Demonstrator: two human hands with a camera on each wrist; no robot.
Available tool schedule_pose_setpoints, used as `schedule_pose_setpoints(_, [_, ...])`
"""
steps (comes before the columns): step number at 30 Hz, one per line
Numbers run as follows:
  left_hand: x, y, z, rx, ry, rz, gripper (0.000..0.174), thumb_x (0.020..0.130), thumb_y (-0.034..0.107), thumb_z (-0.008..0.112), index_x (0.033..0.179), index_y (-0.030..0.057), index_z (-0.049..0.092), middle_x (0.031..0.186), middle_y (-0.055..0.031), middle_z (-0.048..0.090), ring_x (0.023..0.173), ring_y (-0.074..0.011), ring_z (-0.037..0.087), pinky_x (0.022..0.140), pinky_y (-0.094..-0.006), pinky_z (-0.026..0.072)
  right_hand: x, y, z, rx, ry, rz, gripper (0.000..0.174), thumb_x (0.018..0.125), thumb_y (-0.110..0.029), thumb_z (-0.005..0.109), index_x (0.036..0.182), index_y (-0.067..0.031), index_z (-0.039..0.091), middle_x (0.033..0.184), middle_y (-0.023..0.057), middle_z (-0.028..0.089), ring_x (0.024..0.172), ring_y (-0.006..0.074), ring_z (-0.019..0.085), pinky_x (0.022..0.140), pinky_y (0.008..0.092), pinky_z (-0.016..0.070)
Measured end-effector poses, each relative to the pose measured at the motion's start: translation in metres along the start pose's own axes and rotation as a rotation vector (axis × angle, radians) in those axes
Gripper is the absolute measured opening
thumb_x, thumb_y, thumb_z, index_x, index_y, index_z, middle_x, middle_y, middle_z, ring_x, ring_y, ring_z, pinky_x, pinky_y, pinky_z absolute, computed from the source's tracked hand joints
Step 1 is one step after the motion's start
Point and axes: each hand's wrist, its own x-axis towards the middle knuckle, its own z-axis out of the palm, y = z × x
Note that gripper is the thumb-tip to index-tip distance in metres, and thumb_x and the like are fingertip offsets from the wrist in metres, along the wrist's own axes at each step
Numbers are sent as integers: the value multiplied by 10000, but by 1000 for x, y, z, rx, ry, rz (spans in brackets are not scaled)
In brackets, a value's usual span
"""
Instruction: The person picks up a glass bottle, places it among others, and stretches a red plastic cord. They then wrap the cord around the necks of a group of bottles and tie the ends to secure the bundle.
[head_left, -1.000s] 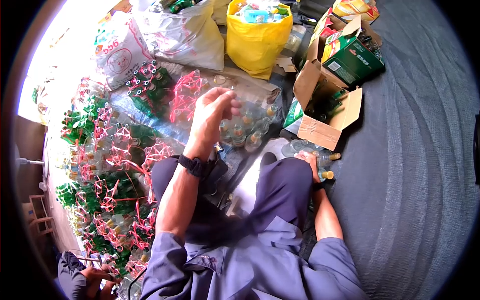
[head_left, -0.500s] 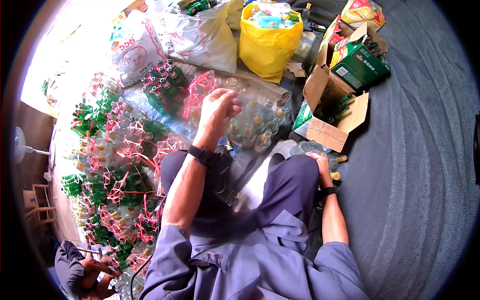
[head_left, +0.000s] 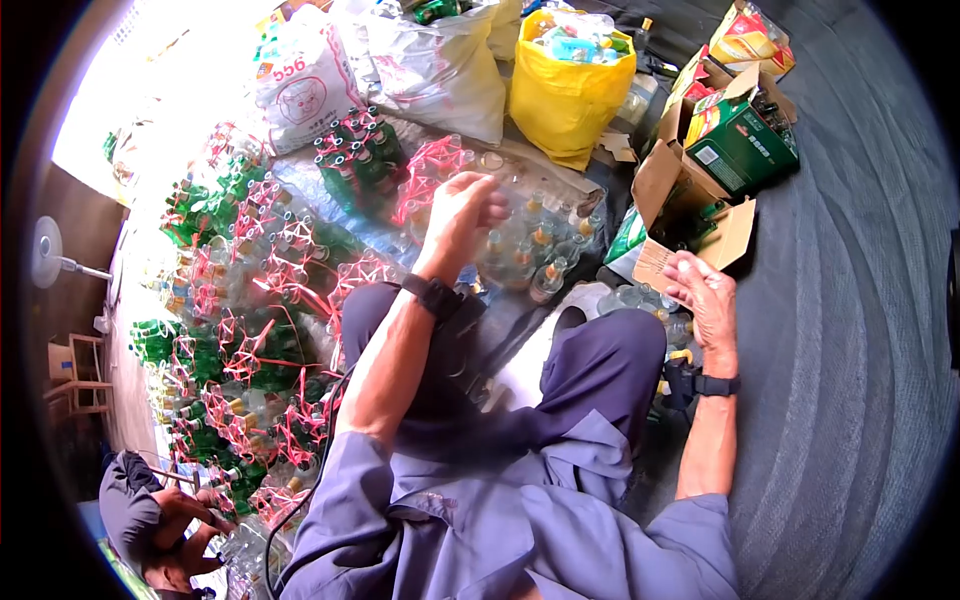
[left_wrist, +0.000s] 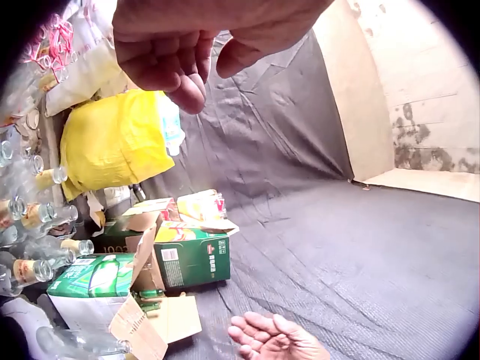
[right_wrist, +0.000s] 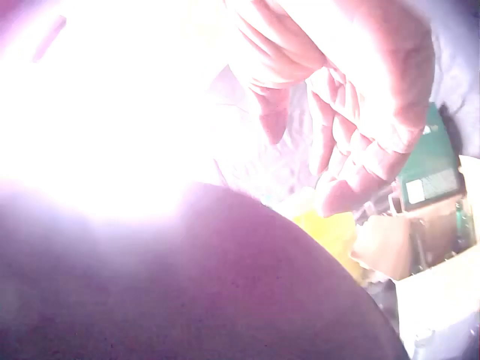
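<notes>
Left hand (head_left: 463, 222) near clear bottles (head_left: 546, 283), right hand (head_left: 706, 298) near a cardboard carton (head_left: 732, 240) — both relaxed, loosely curled

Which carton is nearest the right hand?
The front carton, brown flaps spread, green bottles showing inside. The right hand is close by its front flap; the other cartons stand farther back.

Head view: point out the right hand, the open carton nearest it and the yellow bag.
Right hand (head_left: 710, 302): head view, middle of the hand.
Open carton (head_left: 729, 238): head view, flap at picture right.
Yellow bag (head_left: 568, 100): head view, its front side.
</notes>
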Motion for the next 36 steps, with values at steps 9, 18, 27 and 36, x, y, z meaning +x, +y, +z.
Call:
schedule_pose_setpoints(9, [6,-21,-15,27,75,-37,182,903,262,611,954,88,592,800,-19,677,622,-95,612,555,-256,464,-23,-102,57,227,-272,-103,391,964,-252,594,1212,51,583,1141,154,653,1024,202,648,817,294,533])
schedule_pose_setpoints(18, [8,-30,-25,45,71,-67,170,912,245,617,947,82,586,794,-34,675,604,-114,621,546,-241,477,21,-56,127,297,-335,67,407,927,-313,647,1150,25,614,1061,90,656,975,169,633,786,285,523])
schedule_pose_setpoints(27, [-9,38,8,-155,-39,35,179,920,211,610,965,38,610,811,-52,667,662,-115,634,614,-238,481,63,15,150,-263,-326,-101,455,859,-198,677,1151,140,590,957,139,698,881,143,647,809,266,515])
schedule_pose_setpoints(36, [37,-1,22,93,-138,131,210,933,220,598,953,11,613,785,-57,664,652,-103,612,609,-232,475,79,42,157,-784,-498,-121,366,822,-242,679,948,93,601,705,153,592,642,197,534,648,332,471])
